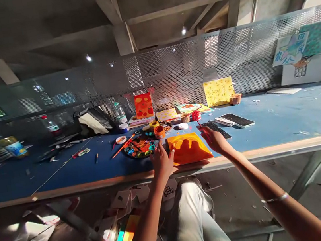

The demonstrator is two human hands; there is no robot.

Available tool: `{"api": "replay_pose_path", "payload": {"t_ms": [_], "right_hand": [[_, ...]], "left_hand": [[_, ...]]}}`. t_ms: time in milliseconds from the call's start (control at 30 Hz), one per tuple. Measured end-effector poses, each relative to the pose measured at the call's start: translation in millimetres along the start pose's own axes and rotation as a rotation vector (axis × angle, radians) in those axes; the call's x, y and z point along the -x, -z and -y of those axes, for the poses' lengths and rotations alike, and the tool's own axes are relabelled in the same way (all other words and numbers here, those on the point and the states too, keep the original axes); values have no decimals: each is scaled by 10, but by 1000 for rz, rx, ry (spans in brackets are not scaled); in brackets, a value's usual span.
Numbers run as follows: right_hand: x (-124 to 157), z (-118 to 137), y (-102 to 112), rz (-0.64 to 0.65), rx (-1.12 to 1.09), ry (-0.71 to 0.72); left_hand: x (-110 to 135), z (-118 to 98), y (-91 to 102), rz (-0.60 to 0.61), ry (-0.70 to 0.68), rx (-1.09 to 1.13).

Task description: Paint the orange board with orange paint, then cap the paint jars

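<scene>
An orange-painted square panel (188,154) lies at the table's front edge, with the shadow of a hand across it. My left hand (163,163) is at its left edge, fingers apart and holding nothing; whether it touches the panel I cannot tell. Over to the right, my right hand (215,139) is closed around a thin paintbrush (198,123), whose upper end points toward a jar of red paint (196,115). Just beyond my left hand stands an open jar of orange paint (159,132). Beside it is a round palette (136,150) smeared with several colours.
A dark phone (217,131) lies by my right hand, with another phone (237,120) beyond. Small paintings, such as a red one (143,106) and a yellow one (219,92), lean along the perforated metal screen (171,70). A water bottle (120,113) and a black bag (96,122) stand left.
</scene>
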State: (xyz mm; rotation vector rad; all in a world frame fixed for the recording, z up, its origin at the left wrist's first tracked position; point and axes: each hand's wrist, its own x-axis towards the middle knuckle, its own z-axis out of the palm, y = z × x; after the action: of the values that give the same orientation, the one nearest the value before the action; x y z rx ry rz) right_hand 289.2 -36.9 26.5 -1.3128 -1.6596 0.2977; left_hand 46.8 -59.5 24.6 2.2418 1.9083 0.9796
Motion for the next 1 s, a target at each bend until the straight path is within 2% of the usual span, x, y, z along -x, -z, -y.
{"api": "replay_pose_path", "payload": {"t_ms": [100, 233, 400, 767, 1000], "right_hand": [[-355, -62, 21, -43, -97, -46], [-641, -161, -127, -70, -224, -129], [-621, -289, -293, -109, -363, -203], [-668, -407, -380, -93, -419, -192], [-711, -521, -396, -213, -441, -255]], "left_hand": [[88, 37, -12, -4, -91, 50], [205, -23, -54, -25, -233, 67], [279, -90, -81, -73, -309, 21], [241, -73, -182, -78, -265, -77], [242, -82, -164, -44, -258, -90]]}}
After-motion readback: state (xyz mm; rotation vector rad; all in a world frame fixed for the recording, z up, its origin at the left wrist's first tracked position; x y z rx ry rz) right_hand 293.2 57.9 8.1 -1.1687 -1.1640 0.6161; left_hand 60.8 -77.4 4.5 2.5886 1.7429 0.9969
